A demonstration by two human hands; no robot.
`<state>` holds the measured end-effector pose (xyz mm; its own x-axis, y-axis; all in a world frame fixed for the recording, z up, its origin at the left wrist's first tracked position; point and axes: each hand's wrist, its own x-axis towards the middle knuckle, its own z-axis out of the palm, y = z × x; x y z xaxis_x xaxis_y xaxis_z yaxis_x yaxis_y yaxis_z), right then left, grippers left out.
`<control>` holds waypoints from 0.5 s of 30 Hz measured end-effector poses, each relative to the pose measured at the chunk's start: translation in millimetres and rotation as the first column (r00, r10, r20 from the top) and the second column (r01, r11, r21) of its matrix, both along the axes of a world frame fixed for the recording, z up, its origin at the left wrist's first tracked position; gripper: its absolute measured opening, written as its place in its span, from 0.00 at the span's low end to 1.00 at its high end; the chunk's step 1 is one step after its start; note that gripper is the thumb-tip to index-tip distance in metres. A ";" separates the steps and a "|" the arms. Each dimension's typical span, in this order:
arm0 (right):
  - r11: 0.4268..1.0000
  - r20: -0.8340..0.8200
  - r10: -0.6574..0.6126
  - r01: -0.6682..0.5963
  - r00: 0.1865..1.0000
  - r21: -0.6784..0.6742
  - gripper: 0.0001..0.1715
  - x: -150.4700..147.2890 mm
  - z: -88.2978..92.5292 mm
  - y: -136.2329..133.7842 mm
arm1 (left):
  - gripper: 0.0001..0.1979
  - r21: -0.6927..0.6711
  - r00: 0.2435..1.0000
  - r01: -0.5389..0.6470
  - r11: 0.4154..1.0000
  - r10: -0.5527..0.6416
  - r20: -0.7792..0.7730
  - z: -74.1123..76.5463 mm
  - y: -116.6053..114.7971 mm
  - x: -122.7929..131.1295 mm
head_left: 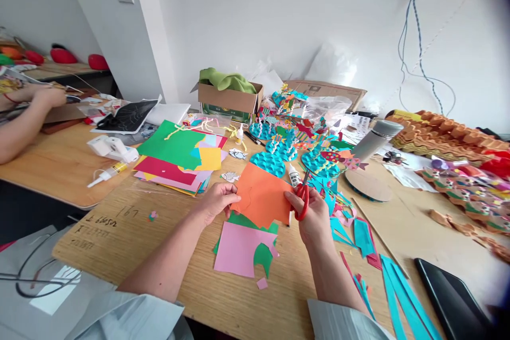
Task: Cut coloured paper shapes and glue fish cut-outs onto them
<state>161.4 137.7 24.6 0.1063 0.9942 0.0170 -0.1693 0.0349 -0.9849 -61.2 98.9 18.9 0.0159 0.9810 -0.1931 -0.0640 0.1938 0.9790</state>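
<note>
Two-handed, held an orange sheet point(261, 196) up in front, over the near middle of the wooden worktop point(159, 255). Pinched its left edge between thumb and fingers of the left hand point(219, 202). Pressed its right edge under the thumb of the right hand point(313, 212), gripping with that same hand a pair of red-handled scissors point(306, 201), blades pointing away. Could not tell the exact fit of the right hand in the handle loops. Saw a faint drawn curve on the left part of the orange sheet.

Had a pink sheet point(235, 249) just on the near side, overlapping a green piece point(263, 256), with a small pink scrap point(262, 283) close by. Saw a white bottle point(294, 175) near the scissors, and a bumpy blue piece point(266, 163) just past the far edge of the orange sheet. Found a pile of coloured paper point(169, 169) to the left, topped with a green sheet point(171, 143). Noticed blue strips point(406, 292) and a black phone point(450, 297) to the right. Made out a cardboard box point(227, 98) holding green cloth point(225, 79) near the wall, and another person's hand point(50, 96) far left
</note>
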 end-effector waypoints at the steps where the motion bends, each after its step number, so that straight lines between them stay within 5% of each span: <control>1: 1.000 -0.003 0.002 -0.002 1.000 -0.004 0.26 -0.4 0.6 -0.4 | 0.12 0.015 1.000 -0.029 0.999 0.029 -0.012 -0.2 0.8 0.3; 8: 0.998 -0.035 -0.034 0.036 0.999 0.049 0.25 0.8 2.4 -0.1 | 0.14 0.213 0.945 -0.259 0.942 0.293 -0.146 1.8 5.5 -9.0; 15: 0.974 -0.073 -0.190 0.197 0.979 0.115 0.23 2.7 5.1 1.6 | 0.06 0.335 0.804 -0.244 0.910 0.383 -0.455 57.0 4.4 -42.9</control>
<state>164.1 139.4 29.7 0.3008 0.9457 0.1231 -0.2070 0.1907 -0.9596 -104.1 103.3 75.9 -0.3312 0.9296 0.1619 0.4322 -0.0031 0.9018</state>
